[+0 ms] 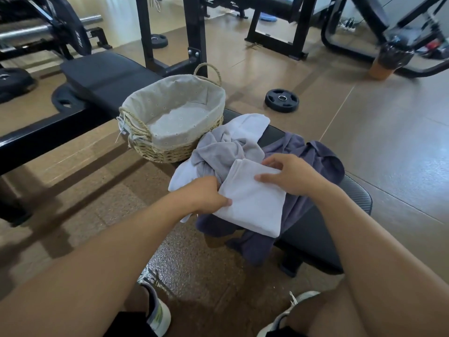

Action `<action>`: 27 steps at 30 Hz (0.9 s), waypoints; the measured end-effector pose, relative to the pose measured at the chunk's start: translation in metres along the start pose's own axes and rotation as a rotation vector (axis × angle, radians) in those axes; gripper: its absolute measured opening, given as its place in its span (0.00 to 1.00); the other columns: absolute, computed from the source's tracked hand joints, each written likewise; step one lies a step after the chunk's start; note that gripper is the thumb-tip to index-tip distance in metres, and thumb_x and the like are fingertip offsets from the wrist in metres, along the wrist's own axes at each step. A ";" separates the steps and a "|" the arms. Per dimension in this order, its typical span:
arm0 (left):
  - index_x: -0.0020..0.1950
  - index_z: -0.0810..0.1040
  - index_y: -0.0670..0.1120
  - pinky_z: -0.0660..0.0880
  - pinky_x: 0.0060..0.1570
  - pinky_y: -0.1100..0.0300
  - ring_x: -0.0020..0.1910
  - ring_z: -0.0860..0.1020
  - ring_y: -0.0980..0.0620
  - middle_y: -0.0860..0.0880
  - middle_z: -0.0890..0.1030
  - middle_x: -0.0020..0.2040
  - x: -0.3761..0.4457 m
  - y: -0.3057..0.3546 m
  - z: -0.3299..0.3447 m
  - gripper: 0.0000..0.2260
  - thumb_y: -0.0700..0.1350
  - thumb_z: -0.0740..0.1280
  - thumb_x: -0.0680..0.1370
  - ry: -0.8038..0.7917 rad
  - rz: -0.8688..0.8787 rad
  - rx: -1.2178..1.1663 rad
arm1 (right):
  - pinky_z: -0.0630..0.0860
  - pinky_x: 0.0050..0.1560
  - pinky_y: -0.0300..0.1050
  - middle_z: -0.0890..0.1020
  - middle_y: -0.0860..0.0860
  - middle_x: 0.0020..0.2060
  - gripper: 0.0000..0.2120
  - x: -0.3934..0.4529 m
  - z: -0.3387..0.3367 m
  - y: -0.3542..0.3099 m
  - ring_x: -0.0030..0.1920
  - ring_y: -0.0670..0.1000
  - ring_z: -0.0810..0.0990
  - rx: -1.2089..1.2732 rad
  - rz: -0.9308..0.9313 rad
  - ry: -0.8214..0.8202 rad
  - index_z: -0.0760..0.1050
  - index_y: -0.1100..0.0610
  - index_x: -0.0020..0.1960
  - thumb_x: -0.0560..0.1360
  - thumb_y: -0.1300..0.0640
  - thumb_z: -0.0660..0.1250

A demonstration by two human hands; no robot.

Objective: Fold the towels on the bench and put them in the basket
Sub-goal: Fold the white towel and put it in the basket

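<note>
A folded white towel [255, 203] lies on top of a crumpled dark purple towel [313, 156] on the black bench [359, 195]. My left hand [206, 193] pinches the white towel's left edge. My right hand [294, 173] rests on its upper right part, thumb and fingers spread over the fold. Behind it lie a bunched grey towel [218, 152] and another white towel [250, 125]. A woven basket [155, 152] with a pale cloth lining stands on the bench just beyond the towels, with nothing inside.
A small black weight plate [281, 100] lies on the floor past the bench. Black gym frames [194, 32] and a barbell rack [48, 32] stand behind the basket. My two shoes [155, 310] are on the floor below the bench.
</note>
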State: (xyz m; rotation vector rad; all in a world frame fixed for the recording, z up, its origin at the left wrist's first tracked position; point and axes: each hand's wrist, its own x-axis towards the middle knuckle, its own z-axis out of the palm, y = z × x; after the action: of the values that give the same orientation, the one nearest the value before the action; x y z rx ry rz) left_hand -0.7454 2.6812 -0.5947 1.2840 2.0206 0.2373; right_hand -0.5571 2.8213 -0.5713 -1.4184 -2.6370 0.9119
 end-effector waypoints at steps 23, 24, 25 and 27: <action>0.50 0.79 0.50 0.72 0.43 0.72 0.45 0.80 0.63 0.57 0.83 0.46 -0.043 0.047 -0.002 0.09 0.41 0.75 0.73 0.445 0.511 -0.480 | 0.72 0.66 0.38 0.78 0.35 0.63 0.38 -0.044 -0.036 0.013 0.64 0.36 0.76 0.292 -0.303 0.194 0.70 0.39 0.72 0.66 0.45 0.81; 0.50 0.80 0.50 0.72 0.43 0.72 0.45 0.81 0.63 0.57 0.85 0.46 -0.045 0.048 -0.005 0.09 0.40 0.75 0.73 0.430 0.530 -0.485 | 0.69 0.68 0.37 0.76 0.35 0.65 0.40 -0.049 -0.040 0.014 0.67 0.37 0.73 0.262 -0.330 0.198 0.69 0.37 0.73 0.64 0.43 0.81; 0.50 0.80 0.50 0.73 0.43 0.70 0.44 0.82 0.61 0.56 0.86 0.47 -0.046 0.049 -0.007 0.09 0.39 0.75 0.74 0.406 0.551 -0.499 | 0.66 0.70 0.38 0.74 0.35 0.68 0.41 -0.055 -0.043 0.014 0.71 0.38 0.70 0.214 -0.354 0.188 0.68 0.35 0.73 0.64 0.41 0.81; 0.50 0.79 0.47 0.78 0.40 0.61 0.40 0.85 0.50 0.51 0.87 0.44 -0.049 0.051 -0.013 0.10 0.33 0.72 0.74 0.343 0.585 -0.601 | 0.58 0.71 0.37 0.71 0.34 0.70 0.39 -0.063 -0.045 0.012 0.73 0.39 0.64 0.074 -0.384 0.131 0.67 0.33 0.73 0.65 0.40 0.80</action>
State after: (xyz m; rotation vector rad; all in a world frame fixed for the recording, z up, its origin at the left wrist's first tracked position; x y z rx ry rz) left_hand -0.7049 2.6674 -0.5366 1.4499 1.5745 1.3048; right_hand -0.4985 2.7996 -0.5236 -0.8748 -2.6108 0.8291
